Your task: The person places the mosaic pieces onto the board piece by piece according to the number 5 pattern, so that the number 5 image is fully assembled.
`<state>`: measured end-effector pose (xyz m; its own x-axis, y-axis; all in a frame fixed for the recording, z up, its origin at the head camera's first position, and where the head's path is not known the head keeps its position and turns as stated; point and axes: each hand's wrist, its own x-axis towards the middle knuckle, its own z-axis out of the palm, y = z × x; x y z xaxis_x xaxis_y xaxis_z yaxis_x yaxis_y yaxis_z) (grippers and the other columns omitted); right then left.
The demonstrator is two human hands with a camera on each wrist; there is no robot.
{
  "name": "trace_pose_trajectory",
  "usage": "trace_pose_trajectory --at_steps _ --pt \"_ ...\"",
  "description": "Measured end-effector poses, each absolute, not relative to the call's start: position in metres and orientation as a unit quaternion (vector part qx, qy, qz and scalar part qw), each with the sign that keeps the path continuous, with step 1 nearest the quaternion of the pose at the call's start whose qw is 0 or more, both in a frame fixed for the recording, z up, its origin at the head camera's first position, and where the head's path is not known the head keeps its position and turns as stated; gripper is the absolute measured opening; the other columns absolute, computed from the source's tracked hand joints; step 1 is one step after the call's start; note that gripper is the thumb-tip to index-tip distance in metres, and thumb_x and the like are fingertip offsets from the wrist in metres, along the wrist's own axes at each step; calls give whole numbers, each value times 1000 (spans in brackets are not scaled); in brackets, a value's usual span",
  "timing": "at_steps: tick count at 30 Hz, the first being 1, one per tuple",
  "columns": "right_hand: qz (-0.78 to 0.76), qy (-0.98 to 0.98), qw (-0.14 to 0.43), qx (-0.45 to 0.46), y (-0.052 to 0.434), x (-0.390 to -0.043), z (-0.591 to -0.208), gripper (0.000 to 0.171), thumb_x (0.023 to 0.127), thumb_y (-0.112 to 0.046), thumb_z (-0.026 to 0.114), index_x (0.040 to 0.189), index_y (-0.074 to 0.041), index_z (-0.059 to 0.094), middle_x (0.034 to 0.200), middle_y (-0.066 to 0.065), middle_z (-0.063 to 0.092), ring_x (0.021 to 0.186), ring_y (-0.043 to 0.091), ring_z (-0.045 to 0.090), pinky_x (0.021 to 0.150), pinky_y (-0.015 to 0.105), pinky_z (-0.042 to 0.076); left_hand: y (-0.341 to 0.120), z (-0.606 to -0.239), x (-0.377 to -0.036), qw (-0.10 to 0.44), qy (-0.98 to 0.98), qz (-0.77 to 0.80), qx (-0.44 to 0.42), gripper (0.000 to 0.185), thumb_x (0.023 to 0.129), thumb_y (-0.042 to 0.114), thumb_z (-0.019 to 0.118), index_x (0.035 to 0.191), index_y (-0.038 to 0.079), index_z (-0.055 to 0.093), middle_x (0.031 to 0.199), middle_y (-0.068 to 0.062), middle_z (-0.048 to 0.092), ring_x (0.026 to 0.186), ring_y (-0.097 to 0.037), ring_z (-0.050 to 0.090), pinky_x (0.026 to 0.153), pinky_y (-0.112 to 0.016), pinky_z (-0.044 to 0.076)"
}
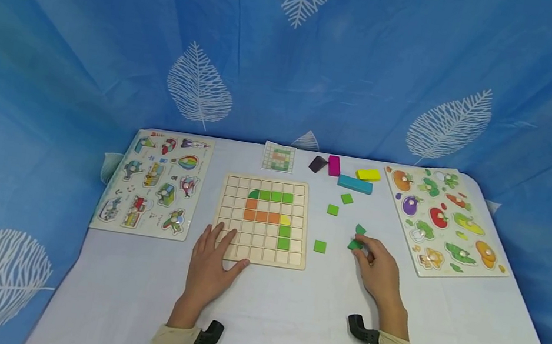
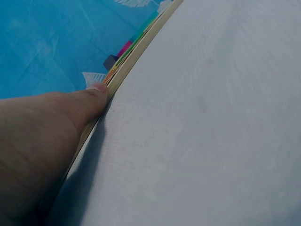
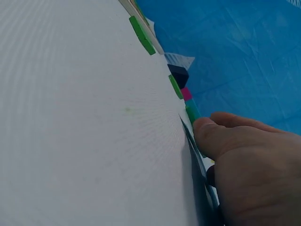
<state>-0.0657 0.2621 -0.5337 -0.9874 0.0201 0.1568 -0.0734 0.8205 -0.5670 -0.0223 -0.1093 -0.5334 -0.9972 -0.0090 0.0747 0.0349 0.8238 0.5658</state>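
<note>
My left hand [image 1: 209, 269] rests on the near left corner of a wooden grid board [image 1: 301, 259], fingers spread, thumb along its front edge. Green, orange and yellow pieces sit in several of the board's squares. In the head view, my right hand [image 1: 381, 274] pinches a small dark green piece [image 1: 354, 245] between thumb and forefinger, low over the table; its outline is partly covered. Just beyond the fingertips lies a dark green quarter-round piece [image 1: 361, 230]. Between the board and that hand are loose light green squares, one of them [image 1: 320, 246] nearest the board.
A printed pattern card [image 1: 279, 157] lies behind the board. Beside it are black [image 1: 317, 164], magenta [image 1: 334, 166], blue [image 1: 355, 184] and yellow [image 1: 368, 174] blocks. A vehicle puzzle [image 1: 197, 196] lies left, a vegetable puzzle [image 1: 417, 264] right. A blue curtain [image 1: 321, 83] hangs behind.
</note>
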Motion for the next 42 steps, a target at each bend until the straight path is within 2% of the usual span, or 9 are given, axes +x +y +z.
trace_pose_trajectory --at_steps 5,9,18,24,29,32,39,42 --pt "288 -955 71 25 261 -67 -533 38 93 -17 76 130 -13 67 103 7 67 71 14 46 60 26 35 -109 -531 -22 37 -954 -298 -5 77 86 47 78 149 12 51 163 -20 31 154 -45 19 121 -67 19" --pt "282 -956 75 34 259 -68 -532 35 94 -17 74 129 -12 68 114 9 70 70 13 47 60 26 36 -110 -530 -21 22 -954 -300 2 78 87 49 76 151 13 49 165 -18 29 156 -43 16 123 -65 17" --pt "280 -956 78 33 255 -67 -530 41 95 -17 74 134 -11 64 118 10 69 73 15 49 61 27 37 -111 -532 -21 26 -953 -302 -3 78 86 49 77 151 13 50 165 -18 28 156 -43 15 123 -66 17" --pt "270 -959 75 40 254 -68 -532 37 96 -16 72 131 -10 65 125 13 69 77 18 55 66 32 44 -111 -532 -21 30 -952 -303 -4 78 86 48 78 150 12 51 164 -19 30 155 -45 17 122 -67 18" --pt "281 -954 89 50 250 -69 -535 36 96 -15 72 131 -9 64 119 13 68 75 17 54 65 31 44 -111 -531 -22 18 -952 -306 0 79 87 49 76 152 14 48 166 -18 27 157 -42 13 124 -64 15" --pt "299 -948 90 67 241 -70 -534 38 96 -15 72 132 -9 63 111 10 67 72 13 47 62 27 40 -111 -532 -22 18 -953 -304 -2 79 87 49 76 152 14 48 166 -18 27 157 -42 13 124 -64 15" --pt "318 -936 62 135 202 -65 -527 41 95 -18 73 134 -12 63 122 4 69 74 8 47 64 23 42 -109 -532 -23 17 -951 -307 -3 78 87 49 76 152 13 49 166 -18 27 157 -43 13 124 -65 15" --pt "320 -929 61 174 187 -62 -526 41 93 -18 75 133 -13 64 122 3 69 75 6 48 64 23 44 -109 -532 -23 18 -952 -306 -2 78 87 49 76 152 13 49 166 -18 28 157 -43 13 124 -66 15"
